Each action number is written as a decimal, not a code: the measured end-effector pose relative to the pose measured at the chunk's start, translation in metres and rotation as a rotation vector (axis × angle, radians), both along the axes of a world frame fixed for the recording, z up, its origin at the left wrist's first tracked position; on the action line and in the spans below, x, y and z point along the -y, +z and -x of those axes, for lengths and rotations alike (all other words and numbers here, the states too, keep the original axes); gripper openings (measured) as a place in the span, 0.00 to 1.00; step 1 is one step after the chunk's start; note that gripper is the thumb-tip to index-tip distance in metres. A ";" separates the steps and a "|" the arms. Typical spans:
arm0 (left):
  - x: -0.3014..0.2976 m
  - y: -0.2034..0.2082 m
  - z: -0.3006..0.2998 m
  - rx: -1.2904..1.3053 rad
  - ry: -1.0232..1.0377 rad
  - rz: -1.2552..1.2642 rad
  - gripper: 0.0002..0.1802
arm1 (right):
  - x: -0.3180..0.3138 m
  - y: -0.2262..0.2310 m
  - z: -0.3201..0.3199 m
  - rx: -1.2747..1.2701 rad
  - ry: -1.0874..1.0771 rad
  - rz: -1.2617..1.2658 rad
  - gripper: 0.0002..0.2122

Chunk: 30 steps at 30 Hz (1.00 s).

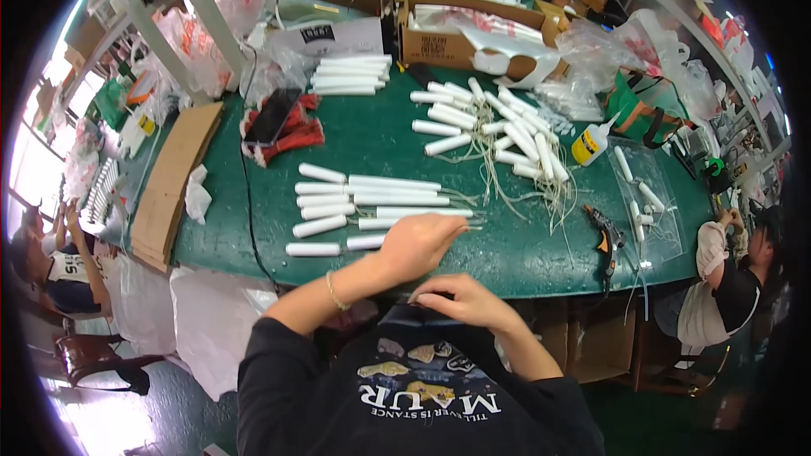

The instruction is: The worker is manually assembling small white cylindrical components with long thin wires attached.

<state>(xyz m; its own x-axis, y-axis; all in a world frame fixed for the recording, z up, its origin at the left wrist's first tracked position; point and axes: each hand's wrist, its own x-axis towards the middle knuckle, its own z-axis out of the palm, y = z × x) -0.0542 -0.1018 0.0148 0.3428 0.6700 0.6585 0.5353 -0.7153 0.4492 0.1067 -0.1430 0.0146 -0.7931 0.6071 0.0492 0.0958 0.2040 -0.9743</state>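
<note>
My left hand point(421, 247) is closed over the near end of a row of white tubes, fingertips pressed together; what they pinch is hidden. Thin cord ends stick out just beyond its fingertips. Short white tubes point(321, 226) lie at the row's left, in line with longer white tubes point(397, 200) that trail pale cords at their right ends. My right hand point(463, 300) is by the table's front edge, its fingers curled and its thumb near the index finger. Anything within it cannot be made out. A heap of white tubes with cords point(524, 131) lies farther back.
On the green table point(363, 135) are a glue bottle point(590, 143), orange-and-black pliers point(605, 241), a clear bag with white pieces point(650, 198), a phone point(274, 116) on red cloth and stacked white tubes point(351, 74). Cardboard boxes point(439, 49) stand behind. Other people sit around it.
</note>
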 end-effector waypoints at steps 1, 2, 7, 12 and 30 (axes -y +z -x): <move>-0.006 -0.006 0.000 -0.078 -0.012 -0.001 0.06 | -0.003 0.004 -0.010 0.040 0.065 -0.016 0.10; -0.012 -0.014 0.001 -0.142 -0.041 -0.008 0.06 | -0.006 0.012 -0.018 0.075 0.125 -0.104 0.10; -0.031 -0.033 0.009 -0.294 -0.155 -0.058 0.14 | -0.041 0.040 -0.052 0.209 0.004 -0.238 0.09; -0.015 -0.015 0.024 -0.403 -0.097 -0.061 0.20 | -0.124 0.045 -0.092 0.418 -0.653 -0.410 0.09; 0.002 -0.001 0.134 -0.754 0.205 0.032 0.23 | -0.207 0.056 -0.094 0.407 -1.078 -0.649 0.15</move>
<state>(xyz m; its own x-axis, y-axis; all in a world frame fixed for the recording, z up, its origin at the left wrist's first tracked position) -0.1884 -0.1042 0.0141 0.5576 0.7828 0.2763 0.8240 -0.5622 -0.0701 0.2005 0.0640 0.0711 0.0419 0.8955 0.4431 0.7637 0.2573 -0.5921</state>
